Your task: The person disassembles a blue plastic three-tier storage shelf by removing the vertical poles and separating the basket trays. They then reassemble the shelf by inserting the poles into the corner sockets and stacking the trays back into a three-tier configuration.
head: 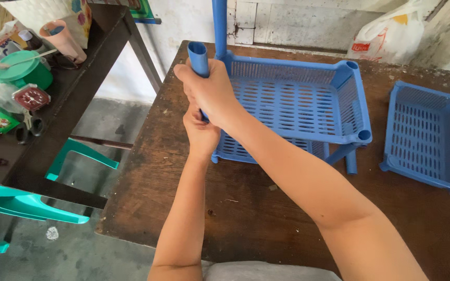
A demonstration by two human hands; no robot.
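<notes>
On the worn wooden table point(194, 208) I see my right hand point(209, 91) clenched high on a blue tube point(199, 58), my left hand point(200, 132) wrapped around it lower, steadying it upright at the near-left corner of the rack point(292, 99); a spare tray point(425, 138) waits apart on the right.
</notes>
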